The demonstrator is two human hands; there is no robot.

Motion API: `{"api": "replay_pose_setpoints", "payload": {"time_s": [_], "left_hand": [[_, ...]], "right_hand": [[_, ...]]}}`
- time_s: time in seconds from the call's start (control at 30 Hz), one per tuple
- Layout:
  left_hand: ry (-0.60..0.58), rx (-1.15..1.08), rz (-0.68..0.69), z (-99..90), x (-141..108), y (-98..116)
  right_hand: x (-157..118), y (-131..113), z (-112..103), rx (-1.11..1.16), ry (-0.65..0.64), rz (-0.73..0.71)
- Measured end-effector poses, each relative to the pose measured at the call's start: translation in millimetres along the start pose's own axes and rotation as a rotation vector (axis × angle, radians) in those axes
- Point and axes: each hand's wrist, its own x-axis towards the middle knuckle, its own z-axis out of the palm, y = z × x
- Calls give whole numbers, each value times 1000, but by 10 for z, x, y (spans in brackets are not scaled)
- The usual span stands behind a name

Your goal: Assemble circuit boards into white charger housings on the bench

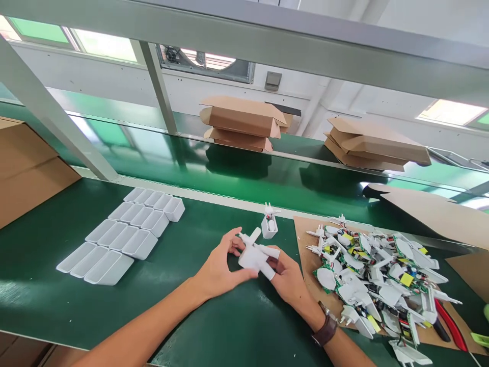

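Near the middle of the bench, my left hand (222, 270) and my right hand (286, 275) hold a white plastic plug part (252, 257) between them, with arms sticking out on several sides. My left fingers are curled at its left side, the thumb pressed along its lower edge. My right fingers grip its right end; their tips are partly hidden. Just beyond the hands, a white plastic case (269, 227) stands upright with a plug part and its pins in the top. To the right lies a heap of white plug parts with green circuit boards (382, 275).
Rows of open white plastic cases (114, 239) lie at the left. The heap rests on a cardboard sheet (303, 255), with red-handled pliers (451, 323) at its right. Cardboard boxes (244, 120) sit on the ledge behind; a large carton (30, 168) stands far left.
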Motion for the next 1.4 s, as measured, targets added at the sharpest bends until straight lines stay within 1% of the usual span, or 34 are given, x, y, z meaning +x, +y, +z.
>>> {"api": "replay_pose_setpoints", "payload": {"time_s": [0.07, 0.13, 0.17, 0.23, 0.37, 0.43, 0.5, 0.57, 0.6, 0.67, 0.7, 0.73, 0.77, 0.8, 0.87, 0.93, 1.03, 1.1, 1.17, 1.23, 1.27, 1.33, 1.4], "left_hand": [[42, 55, 170, 40, -23, -6], [115, 115, 317, 75, -45, -2], [154, 134, 362, 88, -55, 1], [199, 162, 401, 104, -69, 3], [206, 189, 406, 109, -70, 1], [213, 202, 421, 102, -60, 6], [245, 238, 445, 86, -47, 12], [289, 301, 437, 57, -32, 3], [302, 328, 404, 38, -21, -11], [306, 342, 282, -5, 14, -55], [303, 324, 207, -28, 45, -81], [298, 292, 135, -48, 89, -105], [292, 252, 77, -64, 146, -124], [281, 212, 32, -73, 217, -136], [238, 143, -27, -58, 396, -138], [185, 110, -52, 8, 597, -120], [125, 113, -36, 182, 841, -83], [93, 130, -11, 295, 898, -58], [72, 160, 11, 345, 854, -30], [62, 203, 28, 283, 731, 7], [56, 235, 45, 199, 651, 29], [59, 374, 117, -75, 469, 81], [113, 634, 224, -462, 264, 139]], "right_hand": [[15, -30, 66, 278, -19, 222], [28, -65, 126, 453, -50, 361], [33, -79, 150, 500, -57, 394], [35, -94, 187, 542, -73, 426], [25, -87, 224, 526, -115, 435], [28, -100, 221, 476, -127, 413], [47, -144, 188, 370, -120, 345], [86, -204, 111, 202, -101, 217], [112, -228, 55, 90, -77, 126], [175, -230, -81, -161, 35, -87], [210, -199, -151, -284, 120, -180], [245, -146, -215, -391, 214, -239], [277, -76, -267, -473, 298, -258], [304, 6, -302, -525, 358, -245], [328, 168, -318, -564, 401, -184], [300, 282, -279, -561, 348, -160], [189, 337, -217, -595, 188, -146], [116, 341, -224, -660, 105, -142], [73, 364, -265, -745, 92, -182], [63, 413, -305, -852, 123, -275], [64, 443, -315, -908, 146, -330], [64, 492, -306, -1007, 176, -414], [39, 498, -267, -1067, 181, -422]]}}
